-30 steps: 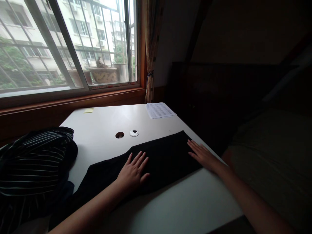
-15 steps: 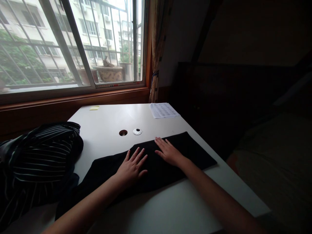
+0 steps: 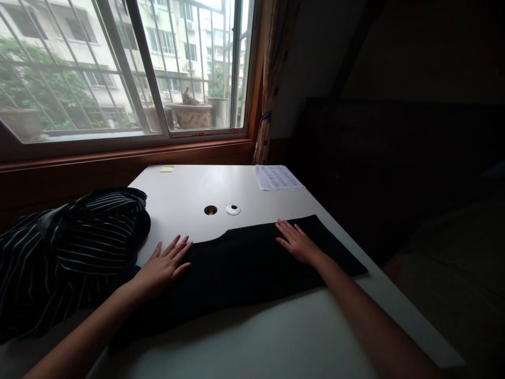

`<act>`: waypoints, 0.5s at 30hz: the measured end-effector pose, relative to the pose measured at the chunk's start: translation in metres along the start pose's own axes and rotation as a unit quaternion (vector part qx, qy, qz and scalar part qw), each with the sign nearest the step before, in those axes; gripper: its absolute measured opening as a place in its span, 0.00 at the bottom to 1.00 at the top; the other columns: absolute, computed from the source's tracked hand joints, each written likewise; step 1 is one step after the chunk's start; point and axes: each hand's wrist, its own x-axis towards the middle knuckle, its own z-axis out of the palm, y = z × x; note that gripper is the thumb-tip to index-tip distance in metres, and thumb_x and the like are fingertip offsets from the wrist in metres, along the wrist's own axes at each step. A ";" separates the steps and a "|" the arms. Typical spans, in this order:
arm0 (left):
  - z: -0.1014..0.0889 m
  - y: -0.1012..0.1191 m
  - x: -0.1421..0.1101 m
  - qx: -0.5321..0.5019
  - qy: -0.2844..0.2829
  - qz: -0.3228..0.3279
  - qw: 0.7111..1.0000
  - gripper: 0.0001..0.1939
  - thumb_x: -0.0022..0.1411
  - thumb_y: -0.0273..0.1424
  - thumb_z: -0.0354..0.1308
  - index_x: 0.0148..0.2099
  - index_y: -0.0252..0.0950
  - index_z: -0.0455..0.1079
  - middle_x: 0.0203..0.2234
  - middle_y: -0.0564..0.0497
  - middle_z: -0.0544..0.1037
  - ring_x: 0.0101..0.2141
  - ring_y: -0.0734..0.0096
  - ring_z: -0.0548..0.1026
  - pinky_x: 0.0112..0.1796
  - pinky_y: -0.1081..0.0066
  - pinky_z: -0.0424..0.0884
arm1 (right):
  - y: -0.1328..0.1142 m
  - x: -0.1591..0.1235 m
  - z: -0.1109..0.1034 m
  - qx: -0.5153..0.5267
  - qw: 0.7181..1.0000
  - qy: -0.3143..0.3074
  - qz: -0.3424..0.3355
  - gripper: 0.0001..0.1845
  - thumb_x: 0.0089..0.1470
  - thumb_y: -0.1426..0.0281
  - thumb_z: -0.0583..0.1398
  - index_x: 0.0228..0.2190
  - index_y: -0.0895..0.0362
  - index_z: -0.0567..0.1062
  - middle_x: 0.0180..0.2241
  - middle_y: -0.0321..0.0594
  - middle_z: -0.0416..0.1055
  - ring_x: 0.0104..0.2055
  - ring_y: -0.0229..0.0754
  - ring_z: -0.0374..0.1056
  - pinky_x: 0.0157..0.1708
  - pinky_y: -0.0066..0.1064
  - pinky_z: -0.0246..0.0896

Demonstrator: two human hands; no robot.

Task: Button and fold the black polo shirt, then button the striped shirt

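A dark garment (image 3: 244,268), long and narrow like folded trousers, lies flat across the white table (image 3: 300,326). My left hand (image 3: 168,263) rests flat on its left part with the fingers spread. Toward the garment's right end, my right hand (image 3: 298,242) presses flat near the far edge, fingers stretched out. Neither hand grips anything. The garment's near left end is in shadow, partly behind my left forearm.
A heap of black striped cloth (image 3: 94,242) sits on the left. Farther back are a cable hole (image 3: 210,210), its round white cover (image 3: 232,210), printed sheets (image 3: 278,178) and a yellow note (image 3: 167,169). A window (image 3: 197,68) and curtain (image 3: 270,79) stand behind.
My left hand has slid left along the garment, and its left part looks flatter. My right hand has shifted slightly toward the right end. The view has turned a little left.
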 end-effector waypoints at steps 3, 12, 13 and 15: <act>-0.013 -0.023 -0.009 -0.057 -0.023 -0.048 0.997 0.31 0.72 0.47 0.40 0.72 0.41 0.46 0.69 0.48 0.45 0.68 0.48 0.42 0.62 0.39 0.49 | 0.040 -0.016 0.005 -0.023 0.998 0.036 0.053 0.32 0.66 0.54 0.43 0.66 0.52 0.54 0.69 0.41 0.49 0.70 0.46 0.44 0.67 0.50 0.41; -0.054 -0.011 -0.089 -0.092 0.138 0.043 0.985 0.26 0.72 0.40 0.45 0.70 0.50 0.51 0.68 0.55 0.55 0.68 0.55 0.48 0.63 0.47 0.55 | 0.111 -0.108 -0.004 -0.128 0.951 0.185 0.212 0.28 0.61 0.59 0.48 0.54 0.62 0.71 0.54 0.58 0.68 0.56 0.59 0.65 0.55 0.50 0.59; -0.049 -0.006 -0.099 -0.065 0.130 0.067 0.987 0.27 0.71 0.40 0.48 0.70 0.51 0.51 0.67 0.56 0.57 0.67 0.54 0.50 0.62 0.46 0.55 | 0.115 -0.119 -0.005 -0.131 0.946 0.185 0.233 0.28 0.59 0.58 0.50 0.53 0.60 0.72 0.51 0.56 0.70 0.54 0.59 0.67 0.53 0.50 0.60; -0.033 0.000 -0.116 -0.017 0.119 0.093 0.988 0.29 0.69 0.40 0.52 0.69 0.53 0.52 0.65 0.56 0.62 0.66 0.53 0.55 0.61 0.45 0.57 | 0.120 -0.135 -0.006 -0.110 0.937 0.174 0.283 0.28 0.56 0.54 0.53 0.49 0.58 0.74 0.44 0.54 0.73 0.47 0.59 0.70 0.48 0.49 0.63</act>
